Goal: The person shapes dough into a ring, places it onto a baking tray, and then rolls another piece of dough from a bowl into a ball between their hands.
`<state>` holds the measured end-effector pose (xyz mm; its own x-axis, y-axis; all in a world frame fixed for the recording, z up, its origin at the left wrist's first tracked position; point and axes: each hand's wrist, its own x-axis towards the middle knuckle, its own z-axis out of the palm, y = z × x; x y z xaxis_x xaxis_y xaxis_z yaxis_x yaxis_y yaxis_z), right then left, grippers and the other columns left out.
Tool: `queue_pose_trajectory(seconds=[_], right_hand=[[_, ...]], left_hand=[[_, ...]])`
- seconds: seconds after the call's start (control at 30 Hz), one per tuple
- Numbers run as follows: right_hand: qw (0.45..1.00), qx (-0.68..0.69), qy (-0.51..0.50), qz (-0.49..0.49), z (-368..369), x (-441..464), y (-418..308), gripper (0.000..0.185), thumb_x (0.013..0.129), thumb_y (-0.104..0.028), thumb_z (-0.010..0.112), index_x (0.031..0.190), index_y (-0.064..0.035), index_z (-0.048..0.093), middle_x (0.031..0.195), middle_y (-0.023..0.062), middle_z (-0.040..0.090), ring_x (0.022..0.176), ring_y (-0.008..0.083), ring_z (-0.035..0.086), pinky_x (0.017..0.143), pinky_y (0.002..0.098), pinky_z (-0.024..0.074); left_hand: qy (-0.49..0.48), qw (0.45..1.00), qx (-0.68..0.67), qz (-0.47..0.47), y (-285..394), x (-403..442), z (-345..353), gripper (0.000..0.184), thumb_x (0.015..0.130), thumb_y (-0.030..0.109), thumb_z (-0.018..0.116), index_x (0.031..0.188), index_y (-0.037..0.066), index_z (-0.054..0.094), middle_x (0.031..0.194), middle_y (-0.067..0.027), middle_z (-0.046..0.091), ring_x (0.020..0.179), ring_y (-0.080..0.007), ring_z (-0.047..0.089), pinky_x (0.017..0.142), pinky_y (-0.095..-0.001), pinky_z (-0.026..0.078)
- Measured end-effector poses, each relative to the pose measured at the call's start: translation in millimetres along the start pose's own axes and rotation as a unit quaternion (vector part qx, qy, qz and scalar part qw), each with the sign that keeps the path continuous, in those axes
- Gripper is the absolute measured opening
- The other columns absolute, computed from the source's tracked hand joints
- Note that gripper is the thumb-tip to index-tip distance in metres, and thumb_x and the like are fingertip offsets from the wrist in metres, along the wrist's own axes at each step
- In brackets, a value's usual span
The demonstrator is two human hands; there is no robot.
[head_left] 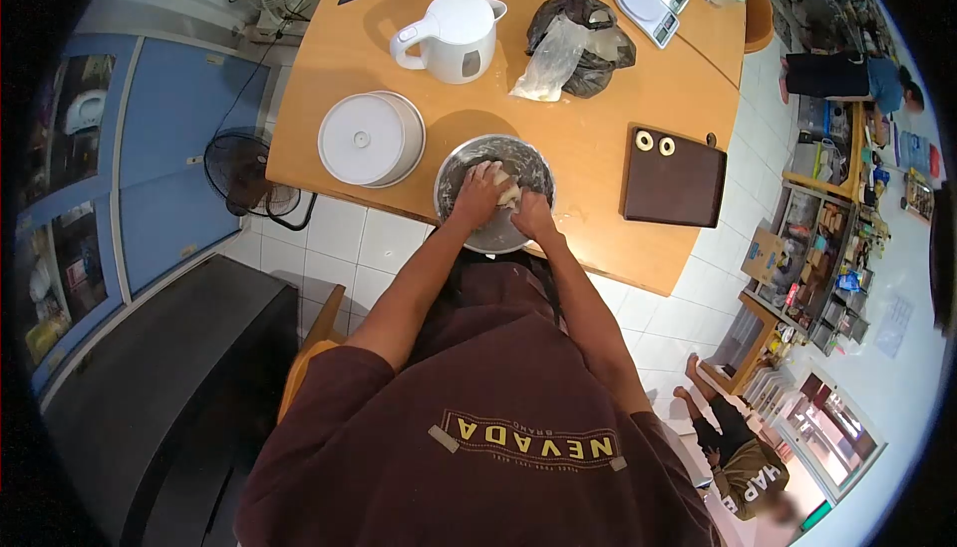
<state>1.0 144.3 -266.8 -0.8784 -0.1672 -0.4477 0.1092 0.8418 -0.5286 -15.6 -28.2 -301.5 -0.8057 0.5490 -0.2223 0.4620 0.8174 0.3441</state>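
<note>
Both of my hands are inside a round metal bowl (495,240) at the table's near edge, its inner wall smeared with flour or dough. Between them lies a pale lump of dough (506,192), partly covered by my fingers. My left hand (479,195) curves over the dough's left side, thumb toward the middle. On the right, my right hand (533,214) is closed against the dough, its fingertips hidden from this angle.
Left of the bowl stands a white lidded container (364,138); behind are a white electric kettle (461,37) and plastic bags (588,44). A brown tray (675,183) with two dough rings sits right, below a scale (648,11). Two people are farther right.
</note>
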Motion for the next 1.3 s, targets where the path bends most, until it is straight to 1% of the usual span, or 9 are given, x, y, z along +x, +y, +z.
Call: queue_pose_trajectory(seconds=[0.23, 0.33, 0.53, 0.63, 0.8, 0.9, 1.0, 1.1, 1.3], right_hand=[[0.997, 0.069, -0.008, 0.019, -14, -13, -4, 0.041, 0.076, -0.016, 0.072, 0.109, 0.0077, 0.064, 0.1, 0.0326, 0.069, 0.098, 0.0502, 0.067, 0.089, 0.0536, 0.0541], [0.996, 0.081, -0.009, 0.028, -22, -22, -11, 0.042, 0.078, -0.019, 0.074, 0.11, 0.0067, 0.065, 0.101, 0.0322, 0.069, 0.1, 0.0499, 0.067, 0.088, 0.0527, 0.0539], [0.993, 0.105, -0.051, 0.024, -44, -38, -18, 0.04, 0.081, -0.019, 0.075, 0.11, 0.0073, 0.065, 0.101, 0.0312, 0.07, 0.102, 0.0481, 0.067, 0.087, 0.0509, 0.0538], [0.994, 0.097, -0.036, 0.017, -46, -43, -16, 0.041, 0.081, -0.019, 0.075, 0.112, 0.0058, 0.065, 0.101, 0.0304, 0.071, 0.101, 0.0476, 0.068, 0.086, 0.0503, 0.054], [0.994, 0.111, -0.008, 0.014, -33, -42, -9, 0.045, 0.08, -0.02, 0.078, 0.117, 0.0015, 0.065, 0.102, 0.0296, 0.071, 0.102, 0.0477, 0.068, 0.087, 0.0505, 0.0537], [0.994, 0.091, -0.032, 0.041, -36, -41, -17, 0.037, 0.083, -0.014, 0.072, 0.116, 0.0026, 0.066, 0.106, 0.0308, 0.07, 0.102, 0.0493, 0.067, 0.089, 0.0529, 0.0546], [0.988, 0.122, 0.082, 0.055, -29, -44, -21, 0.031, 0.083, -0.011, 0.072, 0.11, 0.0034, 0.068, 0.104, 0.03, 0.071, 0.102, 0.0475, 0.068, 0.088, 0.0516, 0.0552], [0.983, 0.14, 0.108, 0.057, -26, -42, -16, 0.039, 0.076, -0.01, 0.081, 0.112, -0.0009, 0.07, 0.101, 0.0238, 0.074, 0.1, 0.0419, 0.071, 0.089, 0.0464, 0.0571], [0.983, 0.144, 0.092, 0.069, -27, -37, -13, 0.038, 0.075, -0.008, 0.08, 0.112, -0.0011, 0.07, 0.102, 0.0227, 0.075, 0.098, 0.0397, 0.073, 0.086, 0.0444, 0.0583]], left_hand=[[-0.021, 0.999, -0.03, -0.018, 2, 3, 1, 0.067, 0.089, 0.027, 0.073, 0.152, 0.035, 0.049, 0.16, -0.0124, 0.038, 0.15, -0.0348, 0.031, 0.122, -0.0536, 0.026], [0.013, 1.0, -0.021, 0.001, -2, 3, 7, 0.069, 0.087, 0.035, 0.076, 0.151, 0.034, 0.05, 0.156, -0.0154, 0.042, 0.146, -0.0382, 0.036, 0.119, -0.056, 0.03], [0.02, 0.999, -0.044, 0.018, -5, 1, 3, 0.07, 0.084, 0.038, 0.077, 0.149, 0.032, 0.053, 0.154, -0.0177, 0.044, 0.141, -0.0408, 0.04, 0.116, -0.0574, 0.034], [0.045, 0.997, -0.045, 0.036, -6, 1, 2, 0.071, 0.082, 0.04, 0.078, 0.148, 0.03, 0.054, 0.153, -0.0193, 0.044, 0.14, -0.0425, 0.04, 0.116, -0.0579, 0.033], [0.049, 0.99, -0.104, 0.081, -1, 5, -15, 0.063, 0.085, 0.034, 0.076, 0.143, 0.021, 0.057, 0.153, -0.0167, 0.046, 0.14, -0.0436, 0.041, 0.115, -0.0601, 0.034], [0.062, 0.98, -0.128, 0.139, -2, 10, 0, 0.06, 0.086, 0.029, 0.074, 0.142, 0.015, 0.056, 0.148, -0.0153, 0.051, 0.14, -0.0412, 0.043, 0.116, -0.0618, 0.033], [0.05, 0.979, -0.138, 0.144, 3, 8, 2, 0.06, 0.087, 0.026, 0.073, 0.142, 0.011, 0.054, 0.142, -0.0158, 0.055, 0.139, -0.0388, 0.044, 0.118, -0.062, 0.031], [0.035, 0.98, -0.141, 0.133, 8, 6, -6, 0.059, 0.088, 0.024, 0.071, 0.142, 0.01, 0.053, 0.14, -0.0163, 0.056, 0.139, -0.0392, 0.045, 0.119, -0.0609, 0.03], [0.071, 0.986, -0.094, 0.12, 11, 7, -1, 0.047, 0.093, 0.03, 0.063, 0.137, 0.012, 0.058, 0.138, -0.0127, 0.058, 0.133, -0.0377, 0.049, 0.115, -0.0598, 0.033]])
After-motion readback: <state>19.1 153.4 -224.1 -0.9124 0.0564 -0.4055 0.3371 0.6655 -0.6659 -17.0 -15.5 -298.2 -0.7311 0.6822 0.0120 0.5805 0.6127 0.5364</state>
